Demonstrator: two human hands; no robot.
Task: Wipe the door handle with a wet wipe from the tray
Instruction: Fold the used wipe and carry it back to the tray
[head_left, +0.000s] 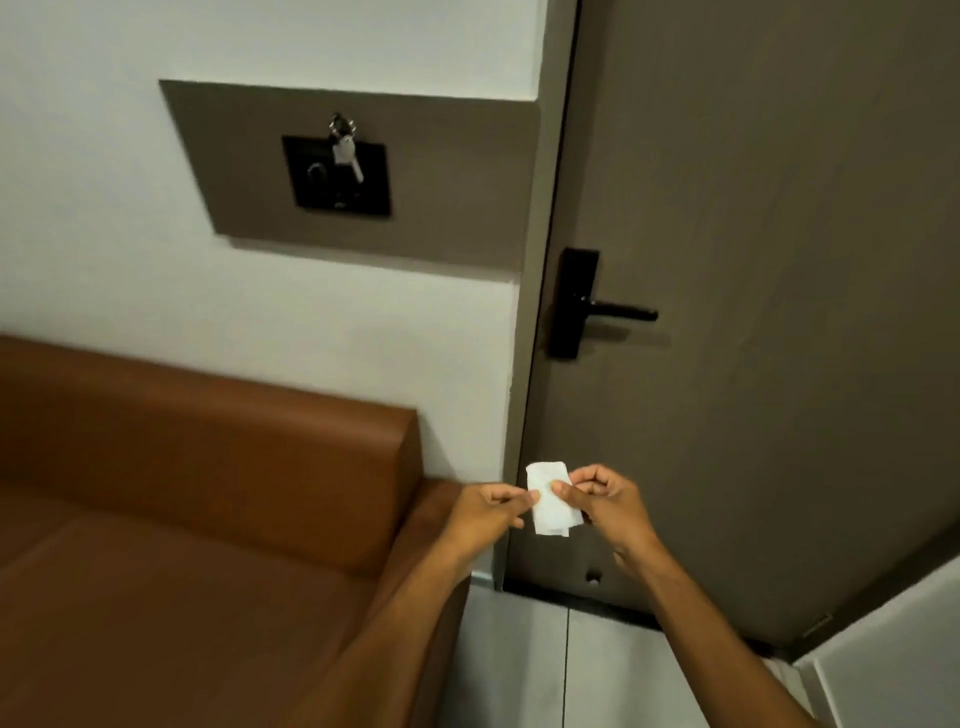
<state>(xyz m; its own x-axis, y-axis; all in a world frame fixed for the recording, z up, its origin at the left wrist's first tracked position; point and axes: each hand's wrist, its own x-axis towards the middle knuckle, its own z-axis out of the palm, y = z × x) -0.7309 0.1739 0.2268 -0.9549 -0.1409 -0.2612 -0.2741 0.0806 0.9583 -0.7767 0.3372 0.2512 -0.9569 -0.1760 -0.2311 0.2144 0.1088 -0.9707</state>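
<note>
Fingertips of both hands pinch the wet wipe (551, 500): left hand (485, 512) at its nine o'clock edge, right hand (605, 501) at three. Fetching looks done; the black door handle (621, 310), at twelve o'clock, well apart, remains unwiped.

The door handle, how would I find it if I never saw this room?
Look for the big grey-brown door on the right, next to the white wall. Near the door's left edge, about halfway up, sits a tall black plate. The door handle is the thin black bar sticking out sideways to the right from that plate.
</note>
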